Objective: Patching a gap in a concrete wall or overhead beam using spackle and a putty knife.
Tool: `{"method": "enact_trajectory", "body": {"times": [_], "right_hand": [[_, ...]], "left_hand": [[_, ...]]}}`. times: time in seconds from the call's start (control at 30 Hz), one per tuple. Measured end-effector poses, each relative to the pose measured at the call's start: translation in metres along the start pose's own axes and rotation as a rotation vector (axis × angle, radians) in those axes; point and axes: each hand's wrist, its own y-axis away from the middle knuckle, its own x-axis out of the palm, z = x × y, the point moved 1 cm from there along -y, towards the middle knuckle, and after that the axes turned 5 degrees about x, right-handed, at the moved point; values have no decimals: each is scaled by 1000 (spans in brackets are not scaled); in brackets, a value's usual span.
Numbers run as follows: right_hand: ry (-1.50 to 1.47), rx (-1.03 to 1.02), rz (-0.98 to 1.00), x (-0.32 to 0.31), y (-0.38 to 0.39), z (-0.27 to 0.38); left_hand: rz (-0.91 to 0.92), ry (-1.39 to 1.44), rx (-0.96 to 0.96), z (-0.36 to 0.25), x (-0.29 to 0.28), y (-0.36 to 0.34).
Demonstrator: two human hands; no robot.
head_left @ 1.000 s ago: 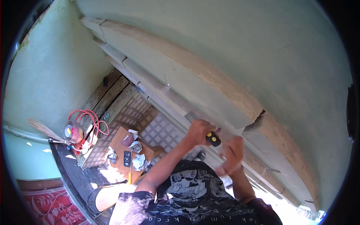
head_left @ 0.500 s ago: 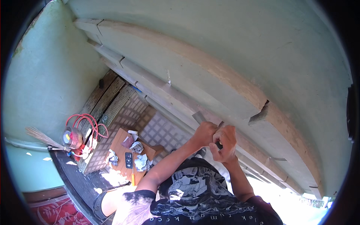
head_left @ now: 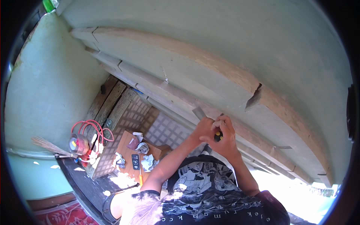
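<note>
Both my hands are raised together in front of the moulded wall ledge. My left hand is curled closed against the fingers of my right; what it grips, if anything, is hidden. My right hand curls around a black and yellow tool handle, whose end shows between thumb and fingers. The tool's other end cannot be seen. Just beyond my left hand appears a flat grey strip; I cannot tell whether it belongs to the wall or to something held.
Down to the left, a small wooden table bears crumpled paper, a black phone-like device and an orange-handled screwdriver. Farther left are a red hose, a clear round container, a stick broom and a dark bench.
My right hand's fingers have shifted and turned, exposing yellow on the handle's end. My left hand stays close against it. The whole view has tilted slightly.
</note>
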Motion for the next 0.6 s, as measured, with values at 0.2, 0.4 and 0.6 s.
{"method": "enact_trajectory", "body": {"times": [0.2, 0.4, 0.6], "right_hand": [[84, -57, -80, 19, -5, -8], [69, -111, -62, 15, -1, 6], [-20, -100, 36, -8, 13, 10]], "left_hand": [[162, 37, 171, -15, -11, 0], [91, 52, 230, -13, -30, 6], [-197, 167, 266, -19, -80, -8]]}}
